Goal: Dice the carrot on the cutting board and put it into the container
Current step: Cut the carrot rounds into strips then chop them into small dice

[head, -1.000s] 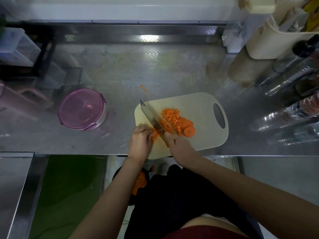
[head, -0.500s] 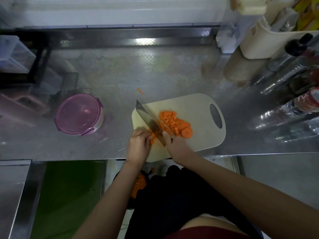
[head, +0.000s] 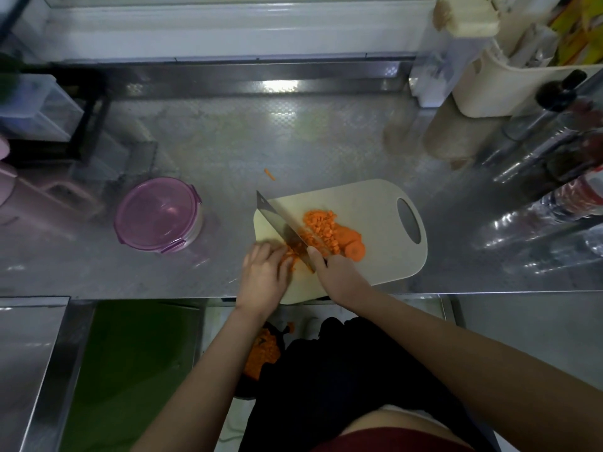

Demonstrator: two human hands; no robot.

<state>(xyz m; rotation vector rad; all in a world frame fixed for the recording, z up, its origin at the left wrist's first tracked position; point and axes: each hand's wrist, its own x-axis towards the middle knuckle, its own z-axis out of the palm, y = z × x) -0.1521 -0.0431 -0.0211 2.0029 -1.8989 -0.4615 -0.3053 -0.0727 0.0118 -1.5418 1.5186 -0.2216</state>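
Observation:
A beige cutting board (head: 375,216) lies at the front edge of the steel counter. On it sit a heap of diced carrot (head: 321,226) and some carrot slices (head: 354,247). My right hand (head: 336,272) grips the handle of a wide knife (head: 282,223), whose blade rests on the board left of the heap. My left hand (head: 266,267) holds down small carrot pieces (head: 292,254) with curled fingers, right beside the blade. A round container with a purple lid (head: 156,213) stands closed to the left of the board.
One stray carrot bit (head: 269,174) lies on the counter behind the board. Bottles (head: 554,177) and a cream bin (head: 509,83) crowd the right side. A dark rack (head: 65,125) stands at the back left. Carrot scraps (head: 261,353) lie in a dark bin below the counter edge.
Both hands and the knife stay in the same place on the board; the blade shifts only slightly over the carrot pieces. The camera view has drifted a little.

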